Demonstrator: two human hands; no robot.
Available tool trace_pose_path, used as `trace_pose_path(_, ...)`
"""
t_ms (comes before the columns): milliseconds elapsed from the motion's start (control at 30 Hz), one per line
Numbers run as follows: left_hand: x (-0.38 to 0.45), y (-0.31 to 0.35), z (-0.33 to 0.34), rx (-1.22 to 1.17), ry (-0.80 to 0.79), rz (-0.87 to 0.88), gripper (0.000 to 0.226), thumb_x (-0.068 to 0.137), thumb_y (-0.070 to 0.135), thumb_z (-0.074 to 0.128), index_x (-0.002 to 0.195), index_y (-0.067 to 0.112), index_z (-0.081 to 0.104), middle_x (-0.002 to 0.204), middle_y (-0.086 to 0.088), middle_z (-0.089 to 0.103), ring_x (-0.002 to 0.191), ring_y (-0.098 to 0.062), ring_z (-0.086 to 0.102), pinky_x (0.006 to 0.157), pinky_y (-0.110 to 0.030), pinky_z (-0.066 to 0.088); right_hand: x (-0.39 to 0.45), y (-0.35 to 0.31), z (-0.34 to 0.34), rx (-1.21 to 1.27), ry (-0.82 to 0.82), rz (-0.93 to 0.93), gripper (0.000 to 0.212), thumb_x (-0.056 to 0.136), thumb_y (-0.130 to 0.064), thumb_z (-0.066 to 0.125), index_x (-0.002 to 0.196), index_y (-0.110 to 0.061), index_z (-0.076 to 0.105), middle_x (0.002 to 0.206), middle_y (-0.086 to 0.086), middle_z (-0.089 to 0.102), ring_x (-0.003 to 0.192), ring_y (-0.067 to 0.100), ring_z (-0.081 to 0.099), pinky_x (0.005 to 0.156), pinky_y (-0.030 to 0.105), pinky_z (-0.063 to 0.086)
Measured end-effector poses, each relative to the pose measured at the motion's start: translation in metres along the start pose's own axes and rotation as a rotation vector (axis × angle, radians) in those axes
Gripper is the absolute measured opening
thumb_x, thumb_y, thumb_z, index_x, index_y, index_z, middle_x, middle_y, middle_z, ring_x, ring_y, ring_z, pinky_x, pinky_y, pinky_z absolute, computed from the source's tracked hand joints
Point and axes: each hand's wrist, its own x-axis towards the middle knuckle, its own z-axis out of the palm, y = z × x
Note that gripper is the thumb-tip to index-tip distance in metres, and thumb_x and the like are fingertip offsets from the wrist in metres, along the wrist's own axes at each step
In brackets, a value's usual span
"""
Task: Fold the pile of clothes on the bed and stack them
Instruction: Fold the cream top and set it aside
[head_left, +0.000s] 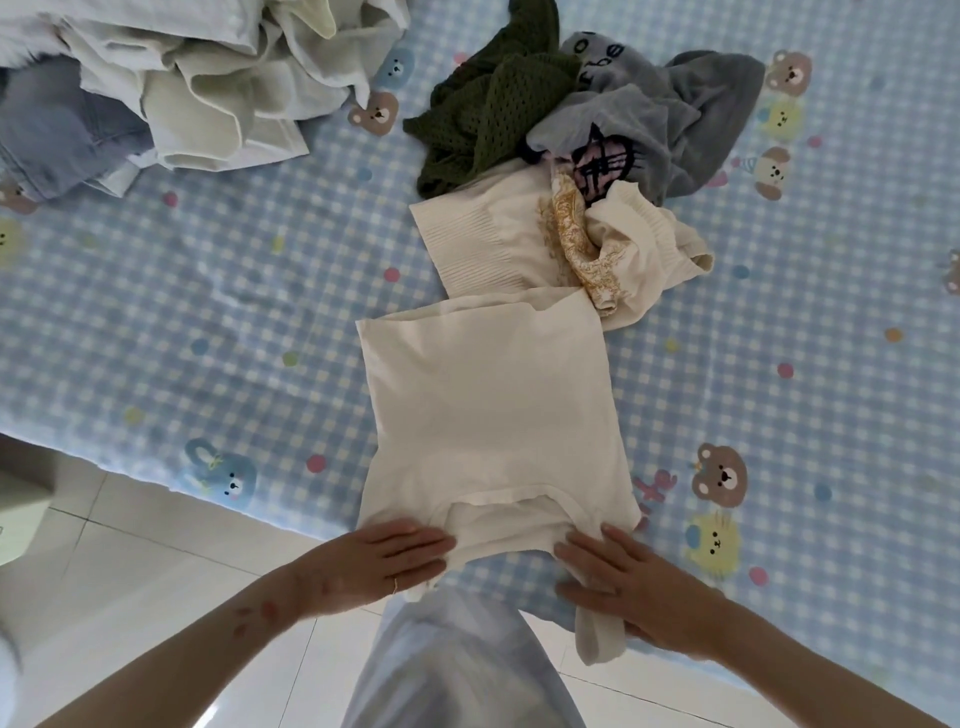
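Observation:
A cream top (488, 410) lies flat on the blue checked bed sheet (208, 322), its neckline toward me at the bed's near edge. My left hand (387, 558) rests flat on the top's left shoulder, fingers straight. My right hand (618, 577) presses flat on the right shoulder, where a bunched sleeve sticks out under the palm. Beyond the top lies a loose pile: a cream ribbed garment (488, 239), a gold-patterned piece (576, 239), a dark green mesh garment (483, 114) and a grey fleece garment (665, 119).
A second heap of pale cream cloth (218, 83) and blue denim (57, 135) lies at the bed's far left. White tiled floor (156, 597) runs along the near edge, with a pale box (21, 514) at the left.

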Motion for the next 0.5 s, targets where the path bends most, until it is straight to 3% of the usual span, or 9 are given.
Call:
trace_pose_path(67,0.005,0.001,0.005,-0.024,-0.014,0.032,0.051,0.085,0.013,0.061,0.134,0.018,0.048,0.15,-0.003,0.037,0.141,-0.019,0.028,0.116,-0.037,0.018,0.005,-0.007,0.002,0.023,0.035,0.022,0.058,0.067,-0.035,0.077,0.121,-0.033,0.058,0.151,0.004,0.038,0.137,0.023,0.038,0.11,0.047,0.036)
trace_pose_path(133,0.009,0.0,0.002,-0.054,0.038,0.018,0.028,0.09,0.015,0.055,0.116,0.019,0.062,0.144,-0.003,0.046,0.134,-0.017,0.042,0.113,-0.035,0.032,0.01,-0.011,-0.002,0.08,0.16,0.066,0.039,0.063,-0.027,0.076,0.101,-0.031,0.067,0.139,-0.001,0.053,0.129,0.018,0.05,0.107,0.042,0.039)
trace_pose_path(200,0.015,0.002,-0.01,-0.217,0.093,-0.084,0.028,0.097,0.021,0.041,0.098,0.02,0.069,0.136,0.0,0.055,0.127,-0.013,0.05,0.106,-0.031,0.041,0.013,-0.012,-0.011,0.369,0.313,0.21,0.043,0.06,-0.013,0.075,0.101,-0.026,0.067,0.124,-0.009,0.063,0.117,0.007,0.058,0.095,0.033,0.05)
trace_pose_path(267,0.023,0.009,-0.027,-0.526,0.184,-0.36,0.038,0.1,0.031,0.035,0.103,0.018,0.07,0.121,0.004,0.066,0.115,-0.012,0.06,0.097,-0.026,0.047,0.02,-0.006,-0.029,0.887,0.406,0.586,0.036,0.069,-0.007,0.062,0.104,-0.015,0.067,0.096,-0.017,0.07,0.089,-0.008,0.062,0.073,0.018,0.052)
trace_pose_path(300,0.028,0.013,-0.036,-0.7,0.233,-0.588,0.037,0.099,0.035,0.036,0.108,0.019,0.068,0.111,0.006,0.07,0.106,-0.012,0.064,0.091,-0.025,0.048,0.026,0.002,-0.04,1.094,0.484,0.79,0.022,0.077,-0.019,0.06,0.096,-0.011,0.068,0.076,-0.015,0.069,0.071,-0.008,0.062,0.061,0.012,0.047)
trace_pose_path(333,0.035,0.015,-0.045,-0.86,0.272,-0.83,0.032,0.097,0.037,0.039,0.11,0.021,0.064,0.101,0.009,0.071,0.095,-0.012,0.066,0.083,-0.022,0.049,0.035,0.013,-0.051,1.22,0.572,0.97,0.024,0.082,-0.033,0.062,0.088,-0.011,0.067,0.066,-0.009,0.067,0.06,-0.003,0.06,0.055,0.013,0.043)
trace_pose_path(400,0.052,0.013,-0.056,-1.085,0.402,-1.228,0.019,0.096,0.033,0.048,0.111,0.024,0.056,0.09,0.012,0.069,0.081,-0.008,0.065,0.071,-0.019,0.048,0.05,0.038,-0.066,1.311,0.657,1.136,0.022,0.086,-0.038,0.064,0.089,-0.017,0.062,0.076,-0.003,0.068,0.068,0.008,0.062,0.057,0.022,0.044)
trace_pose_path(500,0.071,-0.002,-0.065,-1.19,0.591,-1.548,0.015,0.094,0.024,0.055,0.106,0.022,0.047,0.083,0.007,0.066,0.075,-0.01,0.064,0.058,-0.016,0.046,0.069,0.058,-0.08,1.267,0.666,1.187,0.026,0.088,-0.035,0.063,0.108,-0.022,0.054,0.089,-0.01,0.062,0.082,0.013,0.061,0.068,0.029,0.047)
